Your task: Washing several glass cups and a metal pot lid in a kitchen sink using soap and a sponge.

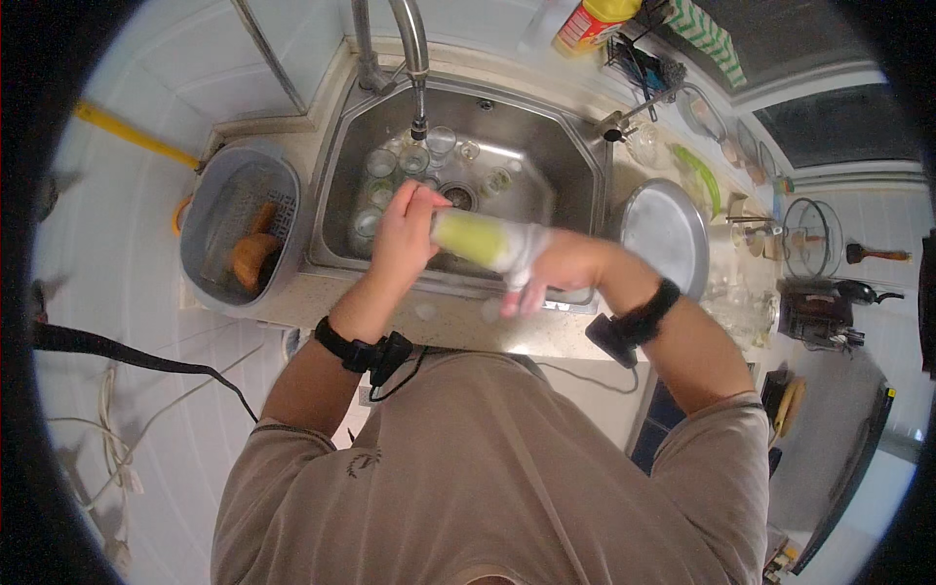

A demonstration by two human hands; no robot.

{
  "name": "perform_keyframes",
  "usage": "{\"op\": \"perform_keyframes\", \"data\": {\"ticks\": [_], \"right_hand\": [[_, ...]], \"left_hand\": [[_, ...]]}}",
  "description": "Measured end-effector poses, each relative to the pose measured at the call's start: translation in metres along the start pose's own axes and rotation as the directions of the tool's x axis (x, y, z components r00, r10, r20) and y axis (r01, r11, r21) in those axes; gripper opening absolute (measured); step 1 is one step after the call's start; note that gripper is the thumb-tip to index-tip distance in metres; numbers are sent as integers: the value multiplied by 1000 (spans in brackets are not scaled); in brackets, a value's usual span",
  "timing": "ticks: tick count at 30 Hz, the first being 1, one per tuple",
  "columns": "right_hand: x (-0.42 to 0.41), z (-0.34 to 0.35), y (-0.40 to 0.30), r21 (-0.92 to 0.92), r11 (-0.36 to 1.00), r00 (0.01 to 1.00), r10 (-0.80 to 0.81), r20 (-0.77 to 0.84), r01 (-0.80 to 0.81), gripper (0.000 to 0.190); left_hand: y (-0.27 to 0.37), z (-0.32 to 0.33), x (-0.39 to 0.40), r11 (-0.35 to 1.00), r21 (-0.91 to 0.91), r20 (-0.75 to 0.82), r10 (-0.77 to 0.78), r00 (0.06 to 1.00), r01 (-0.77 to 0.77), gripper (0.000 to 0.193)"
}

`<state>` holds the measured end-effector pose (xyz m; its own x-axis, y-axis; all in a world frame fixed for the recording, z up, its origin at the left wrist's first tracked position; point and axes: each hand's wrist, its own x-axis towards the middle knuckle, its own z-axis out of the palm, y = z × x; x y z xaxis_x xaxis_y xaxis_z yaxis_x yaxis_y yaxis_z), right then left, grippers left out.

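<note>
Over the near part of a stainless steel sink point(541, 131), my left hand point(409, 230) grips one end of a blurred glass or jar point(472, 238) that shows yellow-green. At its other end is my right hand point(559, 267), blurred by motion, with whitish foam or cloth about the fingers; which of these it is I cannot tell. Several drinking glasses point(414, 158) stand or lie in the sink near the drain point(458, 196). The faucet's spout point(418, 128) hangs above them.
Left of the sink is a grey plastic basin point(291, 219) with a brown rounded object inside. A round metal tray point(665, 234) lies right of the sink, with glassware point(738, 311) beyond it. A yellow bottle point(592, 28) stands behind. Cables hang at the left.
</note>
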<state>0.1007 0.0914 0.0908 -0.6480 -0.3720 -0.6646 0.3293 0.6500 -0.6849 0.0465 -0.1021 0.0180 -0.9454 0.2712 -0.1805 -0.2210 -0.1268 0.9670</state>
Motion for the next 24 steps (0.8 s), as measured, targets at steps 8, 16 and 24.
{"op": "perform_keyframes", "data": {"ticks": [8,16,24], "right_hand": [[-4,-2,-23,-879,477,983,-168,-77,13,24],[6,-6,9,-577,742,783,-563,-262,340,19],[-30,-13,-19,-700,631,668,-682,-297,333,34]], "left_hand": [[6,-9,-2,989,-57,133,-125,983,134,32],[10,-5,0,898,-364,83,-235,968,250,28],[20,-2,-4,880,-444,39,-170,985,169,26]]}}
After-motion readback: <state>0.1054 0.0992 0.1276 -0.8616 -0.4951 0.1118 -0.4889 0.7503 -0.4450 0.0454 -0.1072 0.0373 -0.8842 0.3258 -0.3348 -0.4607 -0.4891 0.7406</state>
